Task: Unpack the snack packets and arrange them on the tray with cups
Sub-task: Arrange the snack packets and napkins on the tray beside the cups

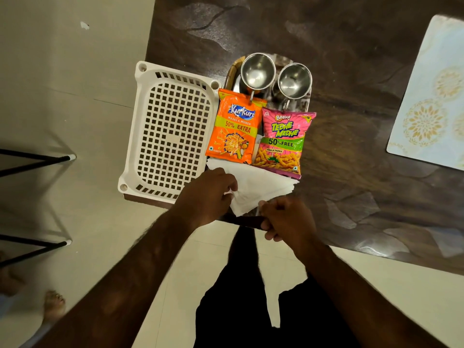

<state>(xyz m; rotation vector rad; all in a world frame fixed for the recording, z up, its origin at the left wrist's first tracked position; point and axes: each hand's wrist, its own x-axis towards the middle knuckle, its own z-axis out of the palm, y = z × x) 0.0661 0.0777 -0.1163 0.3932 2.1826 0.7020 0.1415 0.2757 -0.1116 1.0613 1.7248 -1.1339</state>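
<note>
An orange Kurkure packet (234, 129) and a pink Bingo packet (283, 141) lie side by side on a steel tray (229, 76). Two steel cups (257, 71) (295, 80) stand at the tray's far end. White folded napkins (256, 189) lie at the tray's near end, partly under the packets. My left hand (208, 194) pinches the napkins' left side. My right hand (288, 219) is closed at the near corner of the napkins, by the tray's edge; what it grips is hidden.
A white perforated plastic basket (170, 131) sits left of the tray, overhanging the dark table's (351, 59) left edge. A pale patterned placemat (431, 96) lies at the far right. Black stool legs (37, 162) and someone's foot (54, 305) are on the floor at left.
</note>
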